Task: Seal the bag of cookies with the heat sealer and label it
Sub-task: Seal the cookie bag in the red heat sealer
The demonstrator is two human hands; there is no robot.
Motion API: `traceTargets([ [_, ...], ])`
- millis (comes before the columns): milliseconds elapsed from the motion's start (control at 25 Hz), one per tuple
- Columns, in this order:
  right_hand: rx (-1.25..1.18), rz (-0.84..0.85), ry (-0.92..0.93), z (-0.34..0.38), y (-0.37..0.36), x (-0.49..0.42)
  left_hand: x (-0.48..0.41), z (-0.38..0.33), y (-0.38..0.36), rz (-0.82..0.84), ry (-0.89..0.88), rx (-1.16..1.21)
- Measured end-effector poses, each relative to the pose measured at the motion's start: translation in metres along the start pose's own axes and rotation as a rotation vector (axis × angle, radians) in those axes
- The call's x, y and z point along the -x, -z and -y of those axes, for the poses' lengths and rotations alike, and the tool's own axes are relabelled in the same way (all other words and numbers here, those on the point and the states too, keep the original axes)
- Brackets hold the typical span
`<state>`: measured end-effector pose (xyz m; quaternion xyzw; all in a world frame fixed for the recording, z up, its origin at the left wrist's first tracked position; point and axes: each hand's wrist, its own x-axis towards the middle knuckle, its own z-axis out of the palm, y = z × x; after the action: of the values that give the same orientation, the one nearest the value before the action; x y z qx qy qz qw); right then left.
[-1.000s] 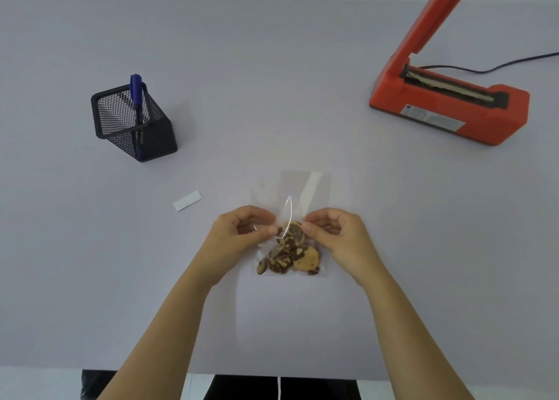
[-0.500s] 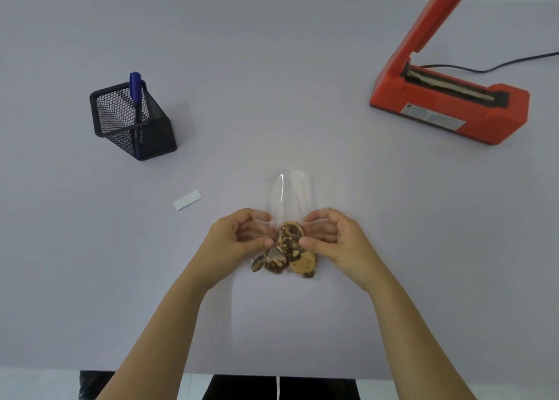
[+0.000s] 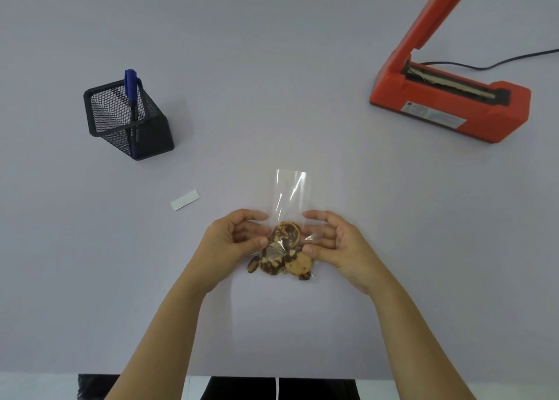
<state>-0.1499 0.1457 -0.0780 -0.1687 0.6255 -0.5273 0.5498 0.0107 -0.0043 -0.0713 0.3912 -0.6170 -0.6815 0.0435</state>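
Observation:
A clear plastic bag (image 3: 289,193) holds several brown cookies (image 3: 284,253) at its bottom. My left hand (image 3: 233,242) pinches the bag's left side and my right hand (image 3: 335,245) pinches its right side, just above the cookies. The bag's empty upper part stands up between my hands, its top edge away from me. An orange heat sealer (image 3: 447,106) sits at the far right with its arm raised. A small white label (image 3: 185,199) lies on the table to the left of my hands.
A black mesh pen holder (image 3: 127,121) with a blue marker (image 3: 130,86) stands at the left. The sealer's black cord (image 3: 496,63) runs off to the right. The grey table's near edge (image 3: 60,372) lies just below my forearms.
The bag has been drawn narrower and taller between my hands, and the cookies have bunched lower. Both hands stay in about the same place.

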Motion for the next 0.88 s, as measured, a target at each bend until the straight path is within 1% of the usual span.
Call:
traceTargets([
  [80,0.001,-0.035,0.017,0.0,-0.001,0.001,0.0,0.0,0.0,-0.001,0.005,-0.003],
  [240,-0.086,-0.096,0.103,-0.005,-0.006,0.004,0.003,-0.001,-0.002,-0.026,-0.019,0.078],
  [360,-0.065,-0.103,0.149,-0.009,-0.011,0.007,0.007,0.004,-0.006,-0.047,-0.07,0.089],
  [440,0.01,-0.103,0.146,-0.01,-0.011,0.008,0.009,0.009,-0.005,-0.058,-0.104,0.052],
  [560,0.089,-0.086,0.127,-0.011,-0.01,0.008,0.011,0.014,-0.003,-0.045,-0.148,-0.103],
  [760,0.125,-0.184,0.124,-0.009,-0.013,0.01,0.011,0.01,-0.003,-0.033,-0.156,-0.049],
  [880,0.108,-0.192,0.12,-0.009,-0.013,0.011,0.009,0.011,0.001,-0.033,-0.146,-0.04],
])
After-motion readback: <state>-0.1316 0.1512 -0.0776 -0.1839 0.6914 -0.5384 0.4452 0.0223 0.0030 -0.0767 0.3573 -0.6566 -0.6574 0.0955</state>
